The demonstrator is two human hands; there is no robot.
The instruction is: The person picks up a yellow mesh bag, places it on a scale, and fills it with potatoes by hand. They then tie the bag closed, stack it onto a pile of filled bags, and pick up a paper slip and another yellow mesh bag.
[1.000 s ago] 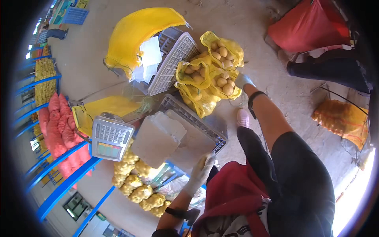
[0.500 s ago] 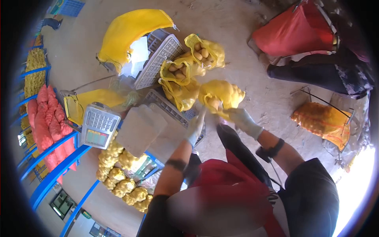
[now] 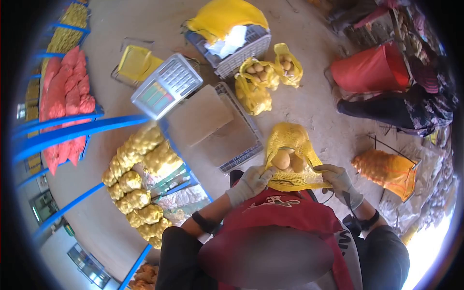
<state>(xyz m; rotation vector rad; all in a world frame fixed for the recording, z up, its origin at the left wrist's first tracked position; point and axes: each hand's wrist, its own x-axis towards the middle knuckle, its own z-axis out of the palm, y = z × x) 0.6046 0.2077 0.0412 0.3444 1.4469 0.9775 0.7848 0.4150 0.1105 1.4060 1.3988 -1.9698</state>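
A yellow mesh bag [image 3: 289, 133] with potatoes [image 3: 286, 161] in it hangs in front of the red apron, its mouth spread wide. My left hand [image 3: 252, 184], in a pale glove, is closed on the left edge of the mouth. On the right edge, my right hand [image 3: 338, 181], gloved too, grips the mesh. Beyond the bag, several filled yellow mesh bags [image 3: 253, 96] stand on the floor beside a grey crate [image 3: 244, 53] draped with yellow mesh sacks [image 3: 227, 17].
A scale display [image 3: 166, 86] stands by a platform [image 3: 208, 116] at the left. Filled bags [image 3: 137, 198] lie below it, red sacks [image 3: 67, 104] farther left. At the right are a person [image 3: 386, 108], a red sack [image 3: 369, 70] and an orange sack [image 3: 382, 169].
The held bag has come closer to my body, and its mouth is now spread between both hands. My hands have moved apart. The view has shifted.
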